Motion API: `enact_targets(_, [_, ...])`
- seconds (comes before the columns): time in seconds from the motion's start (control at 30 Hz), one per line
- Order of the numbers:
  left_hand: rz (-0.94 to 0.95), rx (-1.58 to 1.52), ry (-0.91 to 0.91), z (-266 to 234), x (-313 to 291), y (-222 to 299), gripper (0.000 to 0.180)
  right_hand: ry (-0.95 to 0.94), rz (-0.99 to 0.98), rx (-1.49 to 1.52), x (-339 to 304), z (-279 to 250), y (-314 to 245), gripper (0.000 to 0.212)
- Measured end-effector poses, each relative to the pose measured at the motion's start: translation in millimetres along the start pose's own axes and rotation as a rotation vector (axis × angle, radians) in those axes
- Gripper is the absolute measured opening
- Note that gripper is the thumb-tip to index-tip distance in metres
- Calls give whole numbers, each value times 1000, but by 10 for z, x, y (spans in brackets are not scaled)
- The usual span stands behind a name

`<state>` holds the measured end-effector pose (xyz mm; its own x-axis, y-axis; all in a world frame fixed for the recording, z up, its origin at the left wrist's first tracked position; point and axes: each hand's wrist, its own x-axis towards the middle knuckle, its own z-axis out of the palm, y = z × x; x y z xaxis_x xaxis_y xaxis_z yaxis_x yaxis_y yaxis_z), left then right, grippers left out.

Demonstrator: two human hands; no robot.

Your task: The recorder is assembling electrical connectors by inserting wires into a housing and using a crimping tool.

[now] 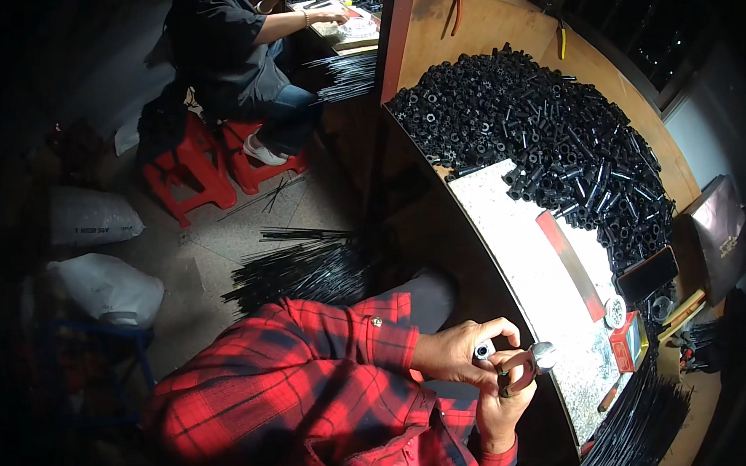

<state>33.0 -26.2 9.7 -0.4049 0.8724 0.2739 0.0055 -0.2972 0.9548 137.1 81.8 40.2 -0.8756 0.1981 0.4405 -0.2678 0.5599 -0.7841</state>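
My left hand (455, 348) is closed around a small pale cylindrical piece (482, 350) with a dark hole in its end. Close beside it, my right hand (502, 408) grips a pliers-like tool with curved reddish-brown handles (522, 372). A shiny rounded metal part (544, 356) shows at the tool's far side; its exact shape is lost in the glare. Both hands are together off the near edge of the brightly lit white worktop (508, 226). Whether the tool touches the pale piece I cannot tell.
A large heap of short black tubular parts (545, 131) covers the worktop's far side. Nearby lie a red strip (570, 265), a phone (648, 274), a red box (623, 348) and black rods (640, 426). At the upper left, a co-worker (233, 63) sits near red stools (186, 179).
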Motion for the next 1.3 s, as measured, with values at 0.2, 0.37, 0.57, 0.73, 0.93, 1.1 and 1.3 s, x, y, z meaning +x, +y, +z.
enact_targets(0.2, [-13, 9, -13, -10, -15, 37, 62, 42, 44, 71, -21, 37, -34, 12])
enact_targets(0.37, [-22, -45, -5, -6, -30, 68, 63, 33, 42, 62, -11, 43, -67, 12])
enact_targets(0.57, [37, -9, 9, -7, -20, 47, 63, 51, 17, 72, -23, 65, -56, 11])
enact_targets(0.73, [52, -14, 28, -41, -14, 33, 69, 47, -57, -12, 1, 90, -22, 13])
enact_targets(0.93, [75, -8, -13, -116, -19, -72, 63, 77, -154, -105, 19, 133, 82, 22])
enact_targets(1.1, [111, 25, 32, -139, -26, -108, 67, 9, -144, -133, 87, 122, 70, 19])
enact_targets(1.3, [12, -96, 6, -188, -46, -14, 57, -93, -169, -175, 169, 98, 89, 15])
